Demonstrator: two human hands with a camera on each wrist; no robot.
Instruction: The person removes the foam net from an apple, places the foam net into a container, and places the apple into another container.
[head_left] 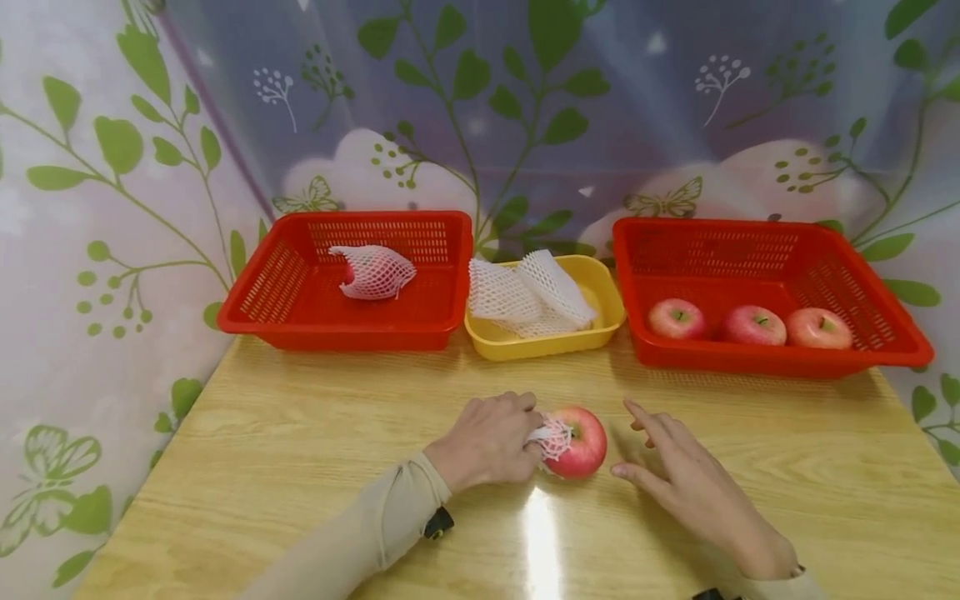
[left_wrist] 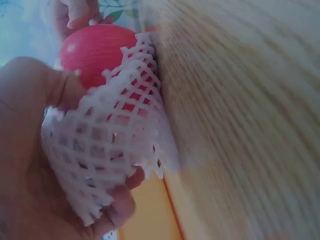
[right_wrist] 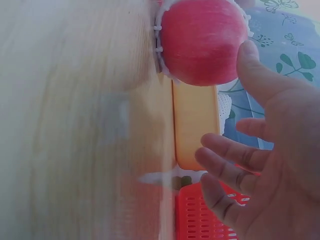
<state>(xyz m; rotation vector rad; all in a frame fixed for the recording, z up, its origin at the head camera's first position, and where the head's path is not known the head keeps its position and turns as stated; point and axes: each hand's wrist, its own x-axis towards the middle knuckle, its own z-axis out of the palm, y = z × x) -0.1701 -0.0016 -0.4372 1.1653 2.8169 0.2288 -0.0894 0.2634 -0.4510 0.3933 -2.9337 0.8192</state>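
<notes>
On the table in front of me lies a red apple [head_left: 587, 443], its left side tucked into a white foam net sleeve [left_wrist: 107, 135]. My left hand [head_left: 491, 440] pinches the sleeve, with the thumb on the near side and the fingertips showing below the mesh in the left wrist view. The apple's right side is bare. To its right, my right hand [head_left: 686, 483] is held with fingers spread and relaxed, holding nothing. In the right wrist view its thumb overlaps the apple's edge.
A red basket [head_left: 345, 340] at back left holds one apple in a net [head_left: 375, 272]. Next to it, a yellow basket [head_left: 543, 346] contains white foam nets [head_left: 517, 296]. Another red basket [head_left: 712, 357] at back right has three bare apples [head_left: 753, 325]. A patterned cloth [head_left: 525, 108] stands behind.
</notes>
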